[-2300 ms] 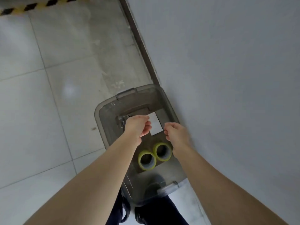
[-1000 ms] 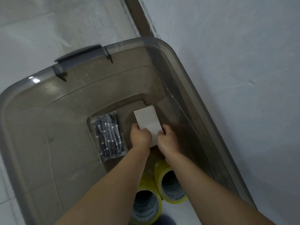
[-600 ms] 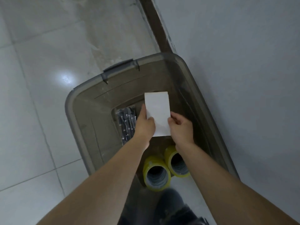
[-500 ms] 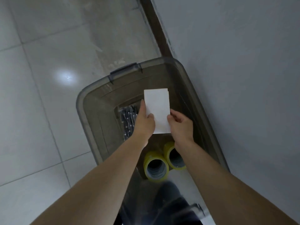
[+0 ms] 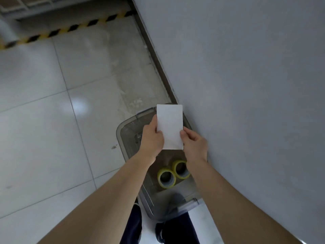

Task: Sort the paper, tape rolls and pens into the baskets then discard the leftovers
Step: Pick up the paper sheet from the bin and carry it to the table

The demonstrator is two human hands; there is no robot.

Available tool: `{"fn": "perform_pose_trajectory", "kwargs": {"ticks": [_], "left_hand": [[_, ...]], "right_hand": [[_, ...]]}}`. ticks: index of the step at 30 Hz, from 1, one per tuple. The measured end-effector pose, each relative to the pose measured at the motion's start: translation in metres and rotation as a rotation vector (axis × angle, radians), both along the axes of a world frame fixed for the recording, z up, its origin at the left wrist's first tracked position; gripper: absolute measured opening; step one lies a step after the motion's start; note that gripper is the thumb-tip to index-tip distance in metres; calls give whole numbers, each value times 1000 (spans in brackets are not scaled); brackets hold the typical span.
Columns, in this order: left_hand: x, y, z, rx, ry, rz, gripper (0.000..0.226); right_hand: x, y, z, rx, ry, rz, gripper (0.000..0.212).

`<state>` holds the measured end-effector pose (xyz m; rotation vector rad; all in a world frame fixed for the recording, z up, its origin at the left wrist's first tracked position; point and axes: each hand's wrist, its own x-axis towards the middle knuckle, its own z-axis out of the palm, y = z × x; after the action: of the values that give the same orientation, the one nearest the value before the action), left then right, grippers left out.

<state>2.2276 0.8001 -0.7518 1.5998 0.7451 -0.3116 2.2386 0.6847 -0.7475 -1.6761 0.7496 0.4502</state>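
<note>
Above the grey bin [image 5: 123, 136], the left hand [image 5: 152, 138] pinches the left edge of the white paper [image 5: 169, 126], fingers clamped on it. The paper is upright between both hands. The right hand [image 5: 194, 144] clamps its lower right edge. Two yellow tape rolls [image 5: 173, 171] lie inside the bin, below the paper.

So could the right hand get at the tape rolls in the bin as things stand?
Probably not right away: the right hand and left hand both hold the paper above the open bin. Nothing covers the tape rolls; it would need to let go first.
</note>
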Motion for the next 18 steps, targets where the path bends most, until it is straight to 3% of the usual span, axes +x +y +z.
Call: {"fn": "perform_pose_trajectory", "kwargs": {"ticks": [7, 18], "left_hand": [[3, 6, 101, 46, -129, -14, 57], [-19, 4, 230, 101, -238, -299, 53]], "right_hand": [[-3, 3, 100, 51, -97, -125, 26], [-55, 0, 235, 2, -205, -375, 23]]}}
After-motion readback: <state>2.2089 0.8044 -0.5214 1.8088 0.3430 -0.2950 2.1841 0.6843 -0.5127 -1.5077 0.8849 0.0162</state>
